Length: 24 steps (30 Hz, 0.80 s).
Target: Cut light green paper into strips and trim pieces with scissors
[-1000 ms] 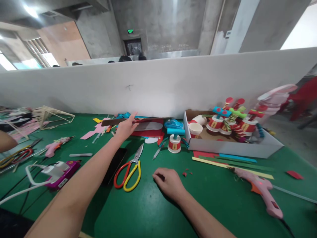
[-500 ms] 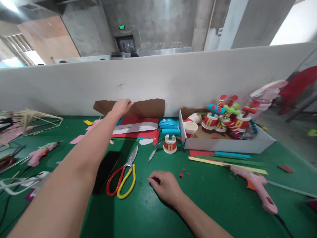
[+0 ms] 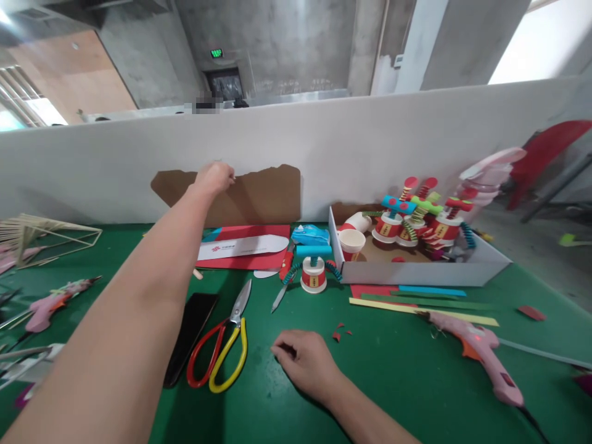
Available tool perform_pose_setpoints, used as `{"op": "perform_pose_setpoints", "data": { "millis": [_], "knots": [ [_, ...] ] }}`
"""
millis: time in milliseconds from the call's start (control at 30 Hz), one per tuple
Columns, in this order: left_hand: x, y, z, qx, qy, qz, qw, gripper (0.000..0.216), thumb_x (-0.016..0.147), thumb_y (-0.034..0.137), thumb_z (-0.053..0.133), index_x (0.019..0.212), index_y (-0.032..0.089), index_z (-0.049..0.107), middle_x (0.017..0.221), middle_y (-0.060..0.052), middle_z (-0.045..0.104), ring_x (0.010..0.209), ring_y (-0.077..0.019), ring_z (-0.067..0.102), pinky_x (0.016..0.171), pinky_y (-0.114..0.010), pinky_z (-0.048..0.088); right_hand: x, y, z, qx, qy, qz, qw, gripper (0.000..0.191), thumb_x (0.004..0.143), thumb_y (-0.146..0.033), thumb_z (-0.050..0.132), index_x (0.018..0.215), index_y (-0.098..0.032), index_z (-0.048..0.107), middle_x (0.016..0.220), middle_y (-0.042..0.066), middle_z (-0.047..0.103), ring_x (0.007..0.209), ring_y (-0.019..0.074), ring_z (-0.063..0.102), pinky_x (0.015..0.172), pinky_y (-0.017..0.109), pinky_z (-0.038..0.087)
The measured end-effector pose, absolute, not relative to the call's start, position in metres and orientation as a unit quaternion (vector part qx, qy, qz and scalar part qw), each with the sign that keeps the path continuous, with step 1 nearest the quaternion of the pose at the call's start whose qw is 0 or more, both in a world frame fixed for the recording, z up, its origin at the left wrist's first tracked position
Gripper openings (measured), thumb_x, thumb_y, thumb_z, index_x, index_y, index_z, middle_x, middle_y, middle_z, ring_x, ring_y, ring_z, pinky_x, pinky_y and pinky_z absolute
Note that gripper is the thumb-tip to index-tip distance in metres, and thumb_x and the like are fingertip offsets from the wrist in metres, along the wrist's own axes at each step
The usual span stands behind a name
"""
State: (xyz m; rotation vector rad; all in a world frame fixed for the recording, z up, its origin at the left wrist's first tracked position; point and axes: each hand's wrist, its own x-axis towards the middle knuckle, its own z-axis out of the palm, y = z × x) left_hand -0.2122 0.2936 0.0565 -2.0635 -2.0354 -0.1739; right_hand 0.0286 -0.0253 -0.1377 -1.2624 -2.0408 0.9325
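Observation:
My left hand [image 3: 213,178] is stretched far forward and grips the top edge of a brown cardboard sheet [image 3: 259,196], which stands upright against the white partition wall [image 3: 370,142]. My right hand [image 3: 305,364] rests on the green table [image 3: 393,382] with its fingers curled, holding nothing. Red-and-yellow scissors [image 3: 221,345] lie just left of my right hand, beside a black phone [image 3: 189,336]. A red and white card [image 3: 243,246] lies flat below the cardboard.
A white box [image 3: 416,268] holds paper-cup toys [image 3: 407,222]; one more cup toy [image 3: 313,271] stands in front of it. A pink glue gun [image 3: 481,354] lies at right with coloured paper strips [image 3: 416,305]. Another glue gun [image 3: 49,302] and a stick frame [image 3: 41,231] are at left.
My left hand has lifted the brown cardboard from lying flat to standing upright against the partition, then raised it higher. My right hand has stayed in place.

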Motion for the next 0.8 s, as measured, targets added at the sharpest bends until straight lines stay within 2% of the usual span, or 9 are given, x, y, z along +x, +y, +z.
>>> {"op": "perform_pose_setpoints", "data": {
  "millis": [200, 333, 433, 533, 667, 800],
  "knots": [
    [-0.218, 0.306, 0.069, -0.705, -0.701, -0.038, 0.102, 0.028, 0.086, 0.033, 0.054, 0.106, 0.018, 0.066, 0.088, -0.009, 0.070, 0.090, -0.0232, 0.061, 0.077, -0.031, 0.044, 0.029, -0.026, -0.137, -0.470, -0.760, 0.351, 0.279, 0.013, 0.085, -0.021, 0.058, 0.074, -0.020, 0.067, 0.067, -0.002, 0.065, 0.062, 0.0108, 0.055, 0.058, 0.020, 0.034],
    [-0.211, 0.308, 0.054, -0.711, -0.697, -0.025, 0.085, 0.023, 0.084, 0.029, 0.059, 0.101, 0.017, 0.067, 0.079, -0.007, 0.070, 0.089, -0.0227, 0.063, 0.081, -0.033, 0.045, 0.029, -0.026, -0.135, -0.471, -0.762, 0.350, 0.275, 0.014, 0.085, -0.021, 0.057, 0.074, -0.021, 0.066, 0.065, -0.002, 0.064, 0.061, 0.0110, 0.055, 0.058, 0.020, 0.034],
    [-0.205, 0.305, 0.037, -0.717, -0.689, -0.045, 0.099, 0.025, 0.081, 0.028, 0.061, 0.105, 0.021, 0.066, 0.095, -0.010, 0.070, 0.101, -0.0277, 0.061, 0.085, -0.035, 0.046, 0.029, -0.027, -0.134, -0.469, -0.760, 0.352, 0.279, 0.015, 0.085, -0.021, 0.057, 0.074, -0.021, 0.067, 0.067, -0.001, 0.065, 0.063, 0.0115, 0.056, 0.058, 0.020, 0.034],
    [-0.202, 0.300, 0.029, -0.713, -0.688, -0.067, 0.115, 0.030, 0.084, 0.029, 0.056, 0.112, 0.020, 0.062, 0.108, -0.013, 0.067, 0.107, -0.0304, 0.059, 0.086, -0.038, 0.046, 0.030, -0.027, -0.135, -0.470, -0.760, 0.352, 0.279, 0.015, 0.085, -0.021, 0.057, 0.074, -0.021, 0.067, 0.069, -0.001, 0.067, 0.064, 0.0119, 0.057, 0.059, 0.021, 0.035],
    [-0.201, 0.297, 0.030, -0.712, -0.686, -0.088, 0.120, 0.036, 0.089, 0.029, 0.050, 0.122, 0.015, 0.055, 0.112, -0.015, 0.066, 0.106, -0.0292, 0.058, 0.089, -0.039, 0.045, 0.030, -0.026, -0.135, -0.470, -0.758, 0.354, 0.281, 0.015, 0.085, -0.020, 0.057, 0.074, -0.021, 0.067, 0.068, -0.001, 0.066, 0.063, 0.0116, 0.057, 0.059, 0.020, 0.035],
    [-0.198, 0.291, 0.022, -0.732, -0.664, -0.101, 0.114, 0.049, 0.088, 0.027, 0.052, 0.135, 0.018, 0.043, 0.123, -0.014, 0.062, 0.113, -0.0274, 0.055, 0.093, -0.036, 0.044, 0.030, -0.026, -0.135, -0.466, -0.759, 0.355, 0.286, 0.015, 0.085, -0.020, 0.057, 0.074, -0.020, 0.067, 0.069, -0.001, 0.067, 0.064, 0.0116, 0.057, 0.059, 0.020, 0.035]
  ]
}}
